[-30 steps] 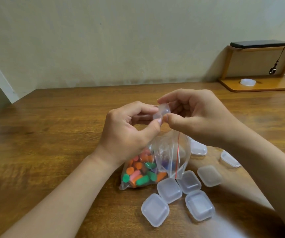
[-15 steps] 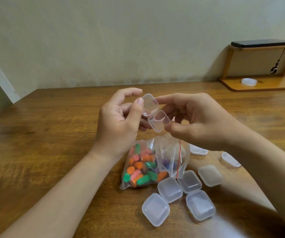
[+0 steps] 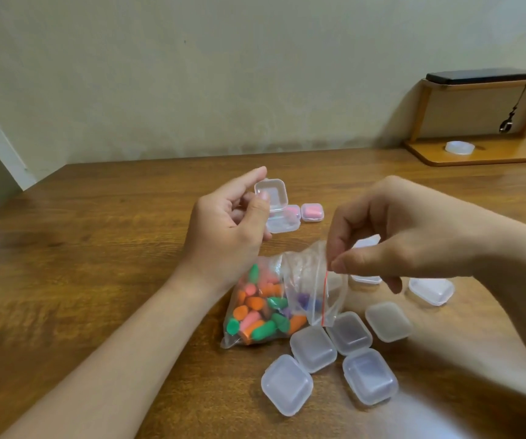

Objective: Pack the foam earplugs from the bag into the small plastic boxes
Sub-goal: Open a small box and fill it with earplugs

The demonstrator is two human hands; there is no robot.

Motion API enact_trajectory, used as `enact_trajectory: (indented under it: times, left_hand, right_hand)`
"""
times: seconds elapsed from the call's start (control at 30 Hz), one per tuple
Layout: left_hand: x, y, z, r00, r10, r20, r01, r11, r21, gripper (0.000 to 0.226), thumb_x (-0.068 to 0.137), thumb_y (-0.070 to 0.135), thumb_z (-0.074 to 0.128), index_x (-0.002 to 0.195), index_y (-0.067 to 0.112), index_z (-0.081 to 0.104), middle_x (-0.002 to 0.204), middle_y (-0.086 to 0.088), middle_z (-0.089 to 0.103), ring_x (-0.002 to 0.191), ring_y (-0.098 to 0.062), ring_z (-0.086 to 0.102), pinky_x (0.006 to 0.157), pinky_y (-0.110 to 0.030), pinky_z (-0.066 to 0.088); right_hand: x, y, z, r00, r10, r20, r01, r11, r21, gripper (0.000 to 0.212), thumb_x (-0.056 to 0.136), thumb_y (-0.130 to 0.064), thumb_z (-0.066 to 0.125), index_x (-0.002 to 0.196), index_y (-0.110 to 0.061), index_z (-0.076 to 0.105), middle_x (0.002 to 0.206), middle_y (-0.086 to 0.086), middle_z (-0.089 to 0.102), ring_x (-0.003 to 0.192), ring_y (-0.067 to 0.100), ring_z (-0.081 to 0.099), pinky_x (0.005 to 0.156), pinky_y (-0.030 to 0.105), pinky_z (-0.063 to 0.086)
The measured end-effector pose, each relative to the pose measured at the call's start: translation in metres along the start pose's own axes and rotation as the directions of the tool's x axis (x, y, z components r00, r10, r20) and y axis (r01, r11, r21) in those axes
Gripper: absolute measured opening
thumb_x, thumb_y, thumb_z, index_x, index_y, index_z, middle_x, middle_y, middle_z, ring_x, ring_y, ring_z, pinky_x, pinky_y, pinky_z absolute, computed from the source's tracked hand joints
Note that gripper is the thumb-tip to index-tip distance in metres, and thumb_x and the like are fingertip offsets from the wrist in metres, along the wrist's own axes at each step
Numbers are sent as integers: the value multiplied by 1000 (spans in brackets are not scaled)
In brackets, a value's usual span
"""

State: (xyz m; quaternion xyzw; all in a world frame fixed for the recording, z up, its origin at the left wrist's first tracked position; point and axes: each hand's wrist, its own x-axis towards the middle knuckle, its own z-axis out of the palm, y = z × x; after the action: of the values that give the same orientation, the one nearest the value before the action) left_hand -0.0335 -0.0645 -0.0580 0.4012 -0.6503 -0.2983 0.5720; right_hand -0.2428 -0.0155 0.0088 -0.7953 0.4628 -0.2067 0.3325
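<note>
I see plain cream wall (image 3: 192, 74) behind wooden tabletop (image 3: 81, 248); small wooden shelf (image 3: 508, 156) back-right of the right grip (image 3: 420, 236).

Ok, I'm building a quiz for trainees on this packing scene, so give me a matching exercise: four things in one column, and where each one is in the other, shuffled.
Things
1. open clear box
2. bag of earplugs
3. closed box with pink earplugs
4. black flat device

Places
A. on top of the wooden shelf
B. held in the left hand
C. on the table, beyond the left hand
D. pinched at its mouth by the right hand

Pairs: 1-B, 2-D, 3-C, 4-A.
</note>
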Motion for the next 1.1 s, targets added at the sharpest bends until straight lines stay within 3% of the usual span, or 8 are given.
enact_trajectory:
  times: [0.17,0.27,0.33,0.47,0.53,0.73,0.9,1.1]
  left_hand:
    - [1,-1,0,1000,-12,-17,12,1000,6,38,100,3,54,137,13,60,78,-3,63,49,-3,57,49,-15,45]
    - [1,1,-2,1000,3,-29,-2,999,39,38,100,3,54,137,13,61,77,-3,64,50,-2,57,50,-16,47]
    - [0,3,-2,999,10,-35,-8,999,51,38,100,2,54,136,13,60,78,-6,65,49,-2,57,50,-17,47]
    - [0,4,-2,999,3,-34,-1,999,54,38,99,2,55,135,14,62,78,-6,64,51,-9,54,51,-26,48]
    - [-1,5,-1,1000,-5,-22,6,998,55,39,99,3,54,136,14,61,78,-4,64,49,-6,55,49,-21,47]
    - [-3,4,2,999,-32,-3,32,998,45,38,100,1,53,135,13,61,72,-4,61,43,-4,56,44,-17,44]
    - [-4,5,4,999,-52,14,51,997,51,38,100,1,52,134,14,62,71,2,59,44,-5,56,43,-15,42]
    - [-5,5,4,997,-63,37,61,996,63,39,101,4,51,137,16,60,69,3,58,44,-5,56,40,-14,40]
  right_hand:
    - [7,1,14,997,-7,80,22,983,-185,13,87,-19,70,89,-27,80,88,-17,75,70,12,70,54,17,52]
    - [13,5,23,995,-54,87,81,935,-344,18,89,-24,69,99,-34,79,98,-24,72,87,-6,62,69,6,42]
    - [14,7,25,994,-79,71,100,923,-372,22,87,-23,71,104,-37,77,102,-26,70,90,-7,60,72,7,41]
    - [16,5,29,993,-119,20,116,890,-440,23,86,-13,68,84,-36,68,91,-20,69,84,3,61,73,17,50]
    - [17,4,32,991,-133,11,123,880,-459,23,86,-10,66,81,-32,69,82,-15,68,78,9,60,71,24,50]
    - [22,5,40,998,-58,1,51,871,-488,13,88,-15,67,95,-23,75,78,-14,61,70,9,59,61,15,48]
    - [25,3,45,1000,1,1,0,864,-504,18,89,-15,67,104,-20,75,91,-4,70,80,15,66,70,30,59]
    - [26,0,47,999,38,-8,-35,825,-565,17,87,-17,70,103,-20,73,93,-2,69,81,17,65,70,32,59]
